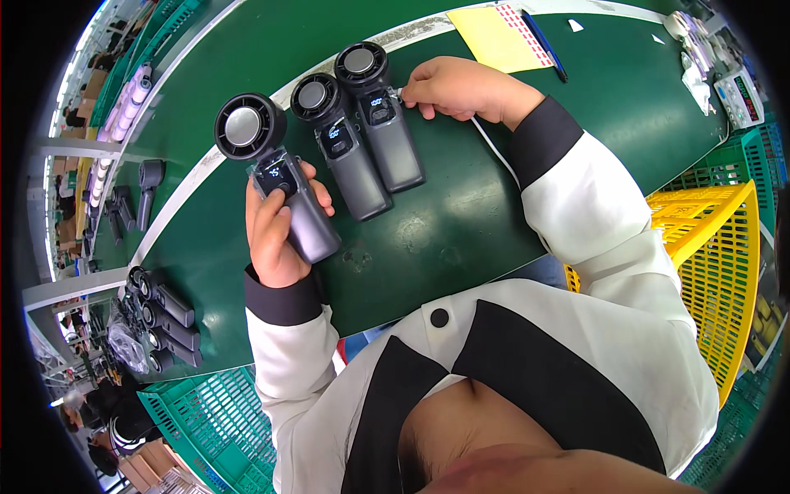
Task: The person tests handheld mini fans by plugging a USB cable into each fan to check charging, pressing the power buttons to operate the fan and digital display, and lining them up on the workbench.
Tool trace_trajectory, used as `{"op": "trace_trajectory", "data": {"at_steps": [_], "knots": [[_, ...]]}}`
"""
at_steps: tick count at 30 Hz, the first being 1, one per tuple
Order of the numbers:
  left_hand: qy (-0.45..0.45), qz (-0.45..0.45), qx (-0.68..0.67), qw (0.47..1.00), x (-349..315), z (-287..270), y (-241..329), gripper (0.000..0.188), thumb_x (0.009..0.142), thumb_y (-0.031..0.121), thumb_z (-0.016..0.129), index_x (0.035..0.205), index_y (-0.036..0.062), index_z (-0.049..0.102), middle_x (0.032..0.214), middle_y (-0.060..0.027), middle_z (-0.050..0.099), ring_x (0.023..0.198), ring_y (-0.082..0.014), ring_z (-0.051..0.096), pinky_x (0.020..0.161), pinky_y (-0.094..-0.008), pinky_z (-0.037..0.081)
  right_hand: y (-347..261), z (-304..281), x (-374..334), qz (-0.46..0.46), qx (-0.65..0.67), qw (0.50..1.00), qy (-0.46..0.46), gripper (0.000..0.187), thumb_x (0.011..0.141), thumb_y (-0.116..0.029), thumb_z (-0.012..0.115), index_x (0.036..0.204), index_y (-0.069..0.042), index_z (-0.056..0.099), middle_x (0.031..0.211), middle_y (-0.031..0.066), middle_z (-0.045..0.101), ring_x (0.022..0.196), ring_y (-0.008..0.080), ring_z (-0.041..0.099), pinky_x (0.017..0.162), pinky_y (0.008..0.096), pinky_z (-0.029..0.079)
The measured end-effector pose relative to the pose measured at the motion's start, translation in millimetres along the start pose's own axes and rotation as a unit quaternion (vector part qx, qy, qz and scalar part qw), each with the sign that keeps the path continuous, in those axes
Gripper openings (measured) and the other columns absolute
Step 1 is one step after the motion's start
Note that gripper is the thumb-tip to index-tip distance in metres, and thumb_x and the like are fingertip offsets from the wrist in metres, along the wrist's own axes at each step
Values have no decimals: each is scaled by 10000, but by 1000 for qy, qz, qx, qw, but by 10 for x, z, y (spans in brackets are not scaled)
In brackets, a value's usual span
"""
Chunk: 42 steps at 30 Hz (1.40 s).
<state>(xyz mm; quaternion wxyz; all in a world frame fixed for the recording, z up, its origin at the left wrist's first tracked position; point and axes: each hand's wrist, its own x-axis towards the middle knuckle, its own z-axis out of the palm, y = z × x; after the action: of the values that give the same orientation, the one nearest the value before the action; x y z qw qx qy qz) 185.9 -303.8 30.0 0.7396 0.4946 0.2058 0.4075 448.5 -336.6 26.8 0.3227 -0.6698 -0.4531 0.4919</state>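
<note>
Left grip (pixel 276 235) around metallic-grey fan (pixel 304 212)

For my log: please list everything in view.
Round-headed handheld fan: one, grey, centre, held
Matching fans: two, grey, centre
Clustered handheld fans: several, grey, left
Thin cable: one, white, upper centre
Rectangular paper sheet: one, yellow, top
Slim pen: one, blue, beside sheet
Slatted plastic basket: one, yellow, right
Lattice plastic crates: several, green, left, right
Wide workbench: one, green, centre
Boxy device: one, white, right
Distant clutter: unclear
Left hand: one, black-cuffed, holding fan
Right hand: one, black-cuffed, pinching at rightmost fan
</note>
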Motion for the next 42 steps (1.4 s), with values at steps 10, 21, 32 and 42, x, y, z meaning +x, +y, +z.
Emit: {"op": "trace_trajectory", "data": {"at_steps": [10,21,32,42], "knots": [[111,18,321,940,65,-55,-133,328,817,154,471,1092,-24,449,905,-161,556,709,-229,522,654,-297,446,-24,24,17,-10,-86,996,4,247,780,-261,507,735,-37,601,635,9,586,405,110,362,373,240,298],[174,-24,568,804,132,99,-95,276,787,180,540,958,-37,531,894,-169,573,692,-266,525,659,-327,440,-21,-8,-82,-18,-45,999,-1,222,784,-227,490,747,-26,576,653,32,575,407,107,336,369,241,276],[-30,488,440,753,-87,787,913,516,771,148,563,1255,51,416,1110,-141,507,891,-238,495,821,-374,420,11,-71,-69,-19,-39,999,10,210,781,-217,494,767,-27,583,664,27,563,423,98,341,366,228,260],[88,550,465,688,-499,30,1530,427,760,123,547,1173,37,484,996,-124,546,830,-222,511,798,-357,424,-58,39,-43,-23,-30,999,13,208,784,-228,507,772,-34,581,651,29,551,424,91,341,368,218,249]]}}
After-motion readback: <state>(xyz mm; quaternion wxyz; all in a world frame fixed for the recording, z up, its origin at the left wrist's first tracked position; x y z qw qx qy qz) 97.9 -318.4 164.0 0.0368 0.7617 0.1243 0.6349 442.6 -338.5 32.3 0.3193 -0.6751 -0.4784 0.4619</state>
